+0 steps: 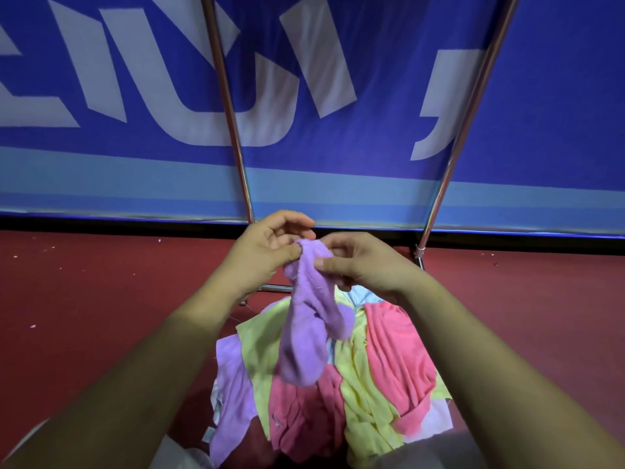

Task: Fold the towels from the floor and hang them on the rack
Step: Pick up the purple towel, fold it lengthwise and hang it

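Purple towel (306, 330) is held up abv the pile (378, 367). It is bunched and twisted, w/ its lower end dangling over the pile's middle. Can't tell if it brushes the heap.

Left hand (267, 253): grip closed on the towel's top end, thumb pressed to fingers, upper fingers loose. Right hand (367, 265): grip also pinching the towel, thumb on the near face just below the top. Hands almost touching, both abv the pile's far edge.

Pile is pink, yellow and lilac towels heaped on the red floor (101, 282). Rack (468, 110): two chrome uprights rise beyond the pile, base bar just behind it. Hanging rail not in view.

Step, as I read it: hunting for an edge to open the towel out, fold not yet begun.

To do it well:
- Keep one pinch fixed and walk the other along the hem to the next corner.
- Spread hands apart so the cloth hangs flat.
- Lift higher abv the pile first, else the tail prob. drags other towels along.
- Shake out the twist, match corners, then fold.
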`<state>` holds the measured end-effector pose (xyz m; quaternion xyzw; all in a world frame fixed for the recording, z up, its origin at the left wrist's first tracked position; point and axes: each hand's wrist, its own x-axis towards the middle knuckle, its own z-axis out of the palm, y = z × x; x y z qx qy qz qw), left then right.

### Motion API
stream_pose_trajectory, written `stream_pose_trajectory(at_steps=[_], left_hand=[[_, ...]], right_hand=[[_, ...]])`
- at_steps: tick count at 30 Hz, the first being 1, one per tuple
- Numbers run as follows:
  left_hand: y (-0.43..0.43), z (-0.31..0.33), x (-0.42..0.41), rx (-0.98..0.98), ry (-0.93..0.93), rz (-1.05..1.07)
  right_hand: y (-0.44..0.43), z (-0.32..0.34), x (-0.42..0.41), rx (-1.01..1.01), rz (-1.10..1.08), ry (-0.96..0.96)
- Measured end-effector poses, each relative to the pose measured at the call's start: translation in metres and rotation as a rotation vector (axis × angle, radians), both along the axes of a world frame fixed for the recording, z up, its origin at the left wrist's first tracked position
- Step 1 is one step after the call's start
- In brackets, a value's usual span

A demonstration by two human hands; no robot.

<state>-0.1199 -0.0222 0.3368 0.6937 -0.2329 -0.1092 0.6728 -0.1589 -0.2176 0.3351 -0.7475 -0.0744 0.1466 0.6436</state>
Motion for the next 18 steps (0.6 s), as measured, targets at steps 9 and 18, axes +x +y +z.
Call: stream_pose_trajectory(at_steps=[9, 18], left_hand=[[0.041, -0.013, 0.018, 0.518, -0.056, -0.162], [0.042, -0.014, 0.014, 0.258, 0.140, -0.187]], right_hand=[[0.010, 0.008, 0.010, 0.036, -0.245, -0.174], [0.024, 0.010, 0.014, 0.031, -0.134, -0.152]])
